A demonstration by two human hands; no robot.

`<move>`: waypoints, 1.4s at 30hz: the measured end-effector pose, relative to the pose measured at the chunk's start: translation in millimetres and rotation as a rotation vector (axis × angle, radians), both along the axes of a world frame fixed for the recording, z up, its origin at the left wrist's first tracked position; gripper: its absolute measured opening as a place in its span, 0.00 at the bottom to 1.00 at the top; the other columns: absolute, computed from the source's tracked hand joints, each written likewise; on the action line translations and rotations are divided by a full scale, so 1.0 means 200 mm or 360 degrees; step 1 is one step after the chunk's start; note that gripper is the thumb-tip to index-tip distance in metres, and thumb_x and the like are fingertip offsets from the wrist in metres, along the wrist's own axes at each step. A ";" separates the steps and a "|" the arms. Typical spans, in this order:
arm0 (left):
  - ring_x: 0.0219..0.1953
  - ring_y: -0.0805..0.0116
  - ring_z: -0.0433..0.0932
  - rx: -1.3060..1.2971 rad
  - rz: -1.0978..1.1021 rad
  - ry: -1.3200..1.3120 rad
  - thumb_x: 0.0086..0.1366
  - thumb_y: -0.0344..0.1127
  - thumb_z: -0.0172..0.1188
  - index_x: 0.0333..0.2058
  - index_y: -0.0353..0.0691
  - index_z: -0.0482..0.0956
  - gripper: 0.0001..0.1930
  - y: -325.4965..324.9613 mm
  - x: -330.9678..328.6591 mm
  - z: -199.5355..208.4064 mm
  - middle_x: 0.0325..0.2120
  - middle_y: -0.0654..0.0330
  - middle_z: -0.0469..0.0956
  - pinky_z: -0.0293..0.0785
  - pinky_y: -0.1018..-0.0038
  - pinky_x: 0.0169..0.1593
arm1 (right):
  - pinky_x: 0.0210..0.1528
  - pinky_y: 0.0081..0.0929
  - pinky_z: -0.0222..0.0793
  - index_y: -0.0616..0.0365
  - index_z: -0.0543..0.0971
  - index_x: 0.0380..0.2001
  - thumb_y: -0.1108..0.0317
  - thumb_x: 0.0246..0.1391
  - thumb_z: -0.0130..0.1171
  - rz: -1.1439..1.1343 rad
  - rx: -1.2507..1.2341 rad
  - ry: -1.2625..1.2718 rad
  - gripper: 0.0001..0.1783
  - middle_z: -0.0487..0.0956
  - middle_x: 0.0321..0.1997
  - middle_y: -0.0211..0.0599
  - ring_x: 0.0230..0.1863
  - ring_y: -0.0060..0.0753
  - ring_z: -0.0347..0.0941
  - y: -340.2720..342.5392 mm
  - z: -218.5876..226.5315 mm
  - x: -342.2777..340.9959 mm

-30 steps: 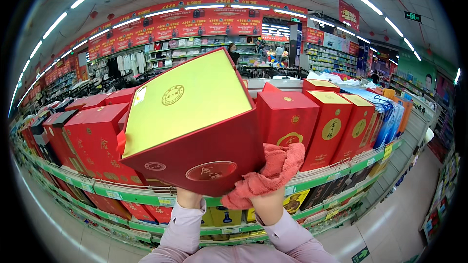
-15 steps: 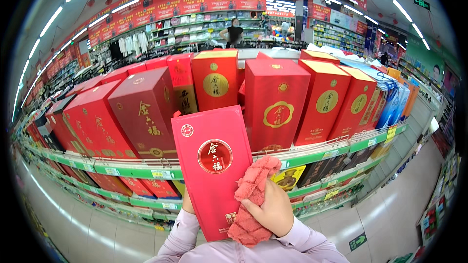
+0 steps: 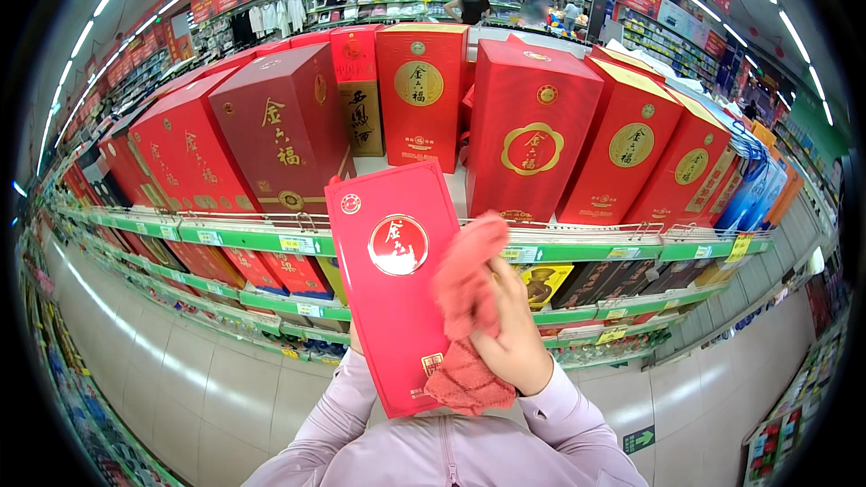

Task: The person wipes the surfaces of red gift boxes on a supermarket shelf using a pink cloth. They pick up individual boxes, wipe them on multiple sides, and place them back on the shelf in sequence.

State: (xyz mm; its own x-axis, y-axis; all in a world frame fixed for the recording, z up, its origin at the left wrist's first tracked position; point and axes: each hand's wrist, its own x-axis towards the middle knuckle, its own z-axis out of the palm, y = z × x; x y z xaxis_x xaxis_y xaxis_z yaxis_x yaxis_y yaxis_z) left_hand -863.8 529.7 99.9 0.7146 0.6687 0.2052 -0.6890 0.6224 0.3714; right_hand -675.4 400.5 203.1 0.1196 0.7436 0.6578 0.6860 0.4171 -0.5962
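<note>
At the bottom centre of the frame, pale lilac sleeves (image 3: 469, 451) come up from the lower edge. The right hand (image 3: 511, 334) is closed around a crumpled pinkish-red cloth (image 3: 465, 307), pressing it against the right side of a tall flat red cardboard gift box with a round gold-rimmed emblem (image 3: 397, 293). The cloth runs from just right of the emblem down to the box's lower right corner. The box stands upright, slightly tilted, in the centre of the frame, in front of the shelf edge. The left hand (image 3: 355, 340) is almost wholly hidden behind the box — only a sliver shows at its left edge, so its grip cannot be told.

Just behind, a green-edged shelf rail with price tags (image 3: 244, 236) crosses the frame. On it stands a row of larger red gift boxes with gold medallions (image 3: 532, 135), packed side by side, with a few blue boxes (image 3: 749, 194) at the far right. Lower shelves hold more red boxes (image 3: 271, 271). Farther off, in the upper centre, a person (image 3: 469, 2) stands among distant aisles.
</note>
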 end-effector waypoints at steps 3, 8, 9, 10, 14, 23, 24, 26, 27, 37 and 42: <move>0.68 0.52 0.67 0.0062 -0.0132 -0.0071 0.79 0.52 0.42 0.72 0.41 0.57 0.31 -0.10 0.04 0.19 0.70 0.50 0.62 0.68 0.53 0.68 | 0.73 0.59 0.53 0.46 0.73 0.65 0.69 0.45 0.66 0.0632 -0.0207 -0.0863 0.39 0.67 0.73 0.38 0.74 0.49 0.58 0.00 0.12 -0.01; 0.67 0.53 0.68 0.0014 -0.0125 -0.0001 0.79 0.53 0.43 0.72 0.42 0.57 0.31 -0.10 0.05 0.09 0.70 0.52 0.63 0.69 0.55 0.67 | 0.74 0.63 0.51 0.47 0.79 0.56 0.68 0.46 0.66 0.0962 -0.0216 -0.1110 0.29 0.72 0.68 0.32 0.73 0.45 0.60 0.15 0.21 -0.08; 0.67 0.54 0.68 0.0001 -0.0096 0.0002 0.79 0.53 0.43 0.72 0.42 0.57 0.31 -0.11 0.04 0.08 0.70 0.52 0.63 0.69 0.55 0.67 | 0.74 0.61 0.52 0.48 0.80 0.52 0.68 0.47 0.64 0.0918 -0.0063 -0.1143 0.25 0.73 0.66 0.32 0.72 0.45 0.61 0.25 0.27 -0.06; 0.67 0.54 0.68 -0.0005 -0.0097 0.0006 0.79 0.53 0.43 0.72 0.42 0.57 0.31 -0.10 0.04 0.06 0.70 0.52 0.63 0.69 0.56 0.67 | 0.72 0.60 0.55 0.50 0.80 0.52 0.69 0.46 0.62 0.0762 -0.0006 -0.1177 0.25 0.73 0.65 0.34 0.71 0.46 0.62 0.35 0.28 -0.01; 0.67 0.55 0.68 -0.0090 -0.0054 0.0026 0.79 0.54 0.43 0.72 0.43 0.58 0.31 -0.12 0.02 -0.03 0.69 0.53 0.63 0.70 0.57 0.66 | 0.67 0.54 0.61 0.52 0.80 0.50 0.73 0.51 0.56 0.0083 0.0227 -0.0846 0.21 0.77 0.61 0.40 0.64 0.53 0.68 0.74 0.37 0.11; 0.66 0.58 0.69 -0.0154 -0.0173 0.0003 0.78 0.55 0.44 0.72 0.45 0.58 0.31 -0.22 0.04 -0.03 0.69 0.55 0.64 0.71 0.60 0.65 | 0.68 0.55 0.60 0.46 0.78 0.58 0.72 0.42 0.67 0.1085 -0.0102 -0.1402 0.34 0.70 0.69 0.41 0.71 0.51 0.63 0.24 0.36 -0.18; 0.66 0.58 0.69 -0.0165 -0.0205 -0.0004 0.78 0.55 0.44 0.72 0.45 0.58 0.31 -0.23 0.04 -0.03 0.69 0.56 0.64 0.71 0.60 0.65 | 0.69 0.55 0.59 0.45 0.78 0.58 0.71 0.41 0.68 0.1218 -0.0146 -0.1439 0.34 0.68 0.70 0.40 0.71 0.50 0.62 0.16 0.38 -0.18; 0.66 0.59 0.69 -0.0165 -0.0284 0.0006 0.78 0.55 0.44 0.72 0.46 0.59 0.31 -0.24 0.08 -0.03 0.69 0.56 0.64 0.72 0.61 0.64 | 0.72 0.56 0.55 0.45 0.79 0.57 0.71 0.44 0.65 0.1412 -0.0202 -0.1350 0.31 0.70 0.69 0.40 0.71 0.49 0.63 0.01 0.37 -0.13; 0.66 0.59 0.69 -0.0171 -0.0300 -0.0006 0.78 0.56 0.44 0.72 0.46 0.59 0.31 -0.24 0.09 -0.03 0.69 0.56 0.65 0.72 0.61 0.64 | 0.73 0.56 0.53 0.45 0.79 0.56 0.71 0.46 0.64 0.1512 -0.0231 -0.1309 0.29 0.71 0.68 0.40 0.71 0.49 0.63 -0.06 0.37 -0.11; 0.65 0.62 0.70 -0.0380 -0.0163 0.0023 0.78 0.56 0.45 0.71 0.47 0.59 0.31 -0.22 0.11 -0.17 0.68 0.59 0.65 0.73 0.64 0.63 | 0.67 0.51 0.61 0.54 0.85 0.49 0.66 0.54 0.63 0.1802 -0.0571 -0.0483 0.18 0.81 0.58 0.42 0.63 0.51 0.72 -0.45 0.27 0.60; 0.65 0.63 0.70 -0.0384 0.0003 0.0036 0.78 0.55 0.45 0.71 0.47 0.59 0.30 -0.24 0.08 -0.20 0.68 0.59 0.66 0.73 0.64 0.63 | 0.57 0.36 0.72 0.61 0.79 0.52 0.57 0.64 0.58 0.1287 -0.0268 0.1748 0.21 0.83 0.51 0.45 0.52 0.41 0.79 -0.45 -0.39 0.61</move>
State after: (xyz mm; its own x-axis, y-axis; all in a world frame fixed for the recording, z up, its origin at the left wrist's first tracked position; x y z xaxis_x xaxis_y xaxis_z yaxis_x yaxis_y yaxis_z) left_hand -848.7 481.2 59.1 0.7161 0.6977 0.0231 -0.6833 0.6938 0.2275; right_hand -554.3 311.4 125.0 0.0145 0.9151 0.4031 -0.5640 0.3403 -0.7524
